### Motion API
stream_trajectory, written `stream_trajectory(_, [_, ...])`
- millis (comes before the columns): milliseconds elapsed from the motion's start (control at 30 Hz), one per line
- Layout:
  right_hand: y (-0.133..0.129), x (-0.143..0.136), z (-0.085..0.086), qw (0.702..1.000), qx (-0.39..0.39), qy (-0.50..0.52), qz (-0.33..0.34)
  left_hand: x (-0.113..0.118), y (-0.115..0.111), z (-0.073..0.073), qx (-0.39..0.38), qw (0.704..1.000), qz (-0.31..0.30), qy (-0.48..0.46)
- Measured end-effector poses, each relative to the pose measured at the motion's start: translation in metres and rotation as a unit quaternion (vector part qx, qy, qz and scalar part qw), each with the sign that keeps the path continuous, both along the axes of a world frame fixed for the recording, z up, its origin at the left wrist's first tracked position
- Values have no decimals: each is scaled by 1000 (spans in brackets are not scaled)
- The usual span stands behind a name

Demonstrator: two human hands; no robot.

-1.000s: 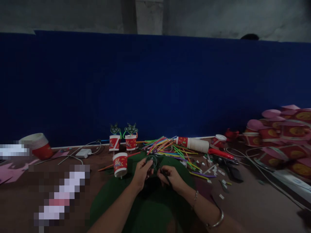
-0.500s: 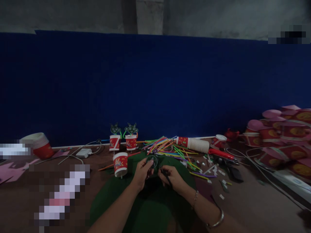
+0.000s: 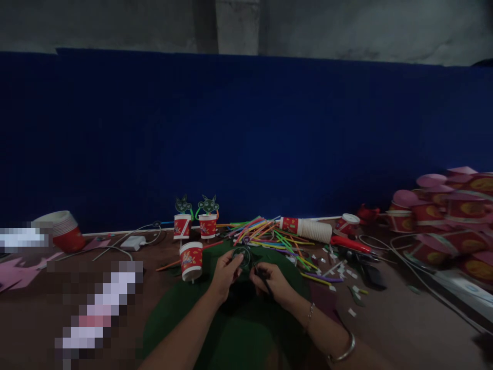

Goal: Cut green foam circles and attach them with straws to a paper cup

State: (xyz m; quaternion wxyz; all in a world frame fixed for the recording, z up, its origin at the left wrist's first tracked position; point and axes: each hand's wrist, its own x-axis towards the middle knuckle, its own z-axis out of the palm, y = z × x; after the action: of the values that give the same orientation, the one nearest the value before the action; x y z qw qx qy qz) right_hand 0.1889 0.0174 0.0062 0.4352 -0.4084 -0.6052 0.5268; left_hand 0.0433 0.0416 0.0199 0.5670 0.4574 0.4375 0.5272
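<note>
My left hand (image 3: 226, 273) pinches a small dark green paper piece (image 3: 245, 256) with a round pale-edged outline, thumb on top. Close beside it, my right hand (image 3: 274, 283) is closed around dark scissors (image 3: 263, 280), whose blades point up at the paper. Whether the blades touch the paper is too dark to tell. Both hands are above a large dark green sheet (image 3: 173, 313). Left of them a red printed paper cup (image 3: 191, 259) stands upside down or tilted; I cannot tell which. Behind it, two red cups (image 3: 207, 226) carry dark animal-face cutouts (image 3: 208, 204).
Colourful pipe cleaners or sticks (image 3: 256, 230) lie heaped beyond my hands. A stack of paper cups (image 3: 308, 229) lies on its side, near a red-handled tool (image 3: 352, 243) and paper scraps. Pink-topped red cups (image 3: 431, 210) pile up at right. A white adapter (image 3: 133, 243) and cables lie left.
Almost nothing differs. The paper and my hands show at most a tiny shift, with both grips kept.
</note>
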Motion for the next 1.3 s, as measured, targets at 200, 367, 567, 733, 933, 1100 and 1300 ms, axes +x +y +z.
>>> stream_trajectory(200, [-1, 0, 3, 1000, 13, 1, -4, 0, -2, 2, 6, 1000, -12, 18])
stream_trajectory(367, [-2, -1, 4, 1000, -10, -3, -11, -1, -1, 1, 3, 1000, 1, 17])
stream_trajectory(567, [-2, -1, 4, 1000, -19, -2, -11, 0, -1, 3, -1, 1000, 28, -1])
stream_trajectory(733, [-3, -1, 4, 1000, -21, 10, 4, 0, -1, 4, 3, 1000, 14, 18])
stream_trajectory(933, [-3, 0, 4, 999, -36, 4, 2, 0, -3, 6, 4, 1000, 18, 21])
stream_trajectory(1100, [-3, -2, 6, 998, -57, 0, -5, -1, -2, 5, -6, 1000, 14, 14])
stream_trajectory(1300, [-3, -2, 6, 997, -74, -3, -1, -5, 0, 3, -12, 1000, -2, 11])
